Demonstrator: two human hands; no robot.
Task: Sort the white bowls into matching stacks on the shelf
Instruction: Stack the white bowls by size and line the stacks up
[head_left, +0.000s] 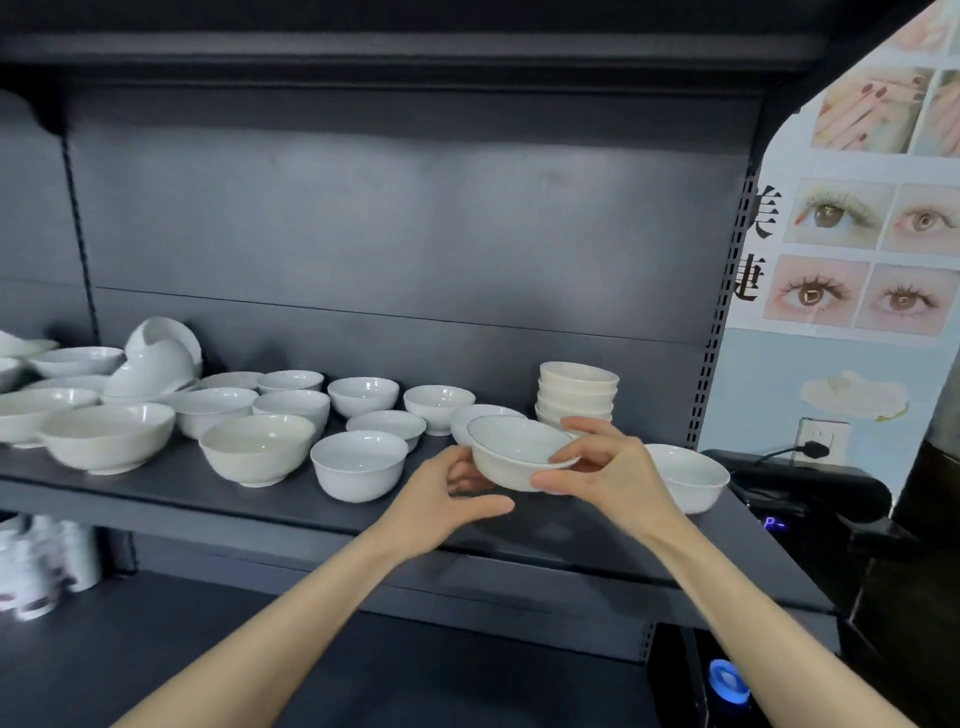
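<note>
Left arm: bare forearm, enters at lower left, slants up towards centre.
Left hand: palm turned right, fingers curled against the left underside of the held bowl; thumb stretched out beneath, contact not determinable.
Right arm: bare forearm, enters at lower right, slants up and left.
Right hand: thumb on the bowl's lower wall, forefinger over its rim, pinching; remaining fingers curled behind.
Wrists: both nearly straight, hands facing each other.

Bowls lie left on the shelf; stack, perhaps five, right.
</note>
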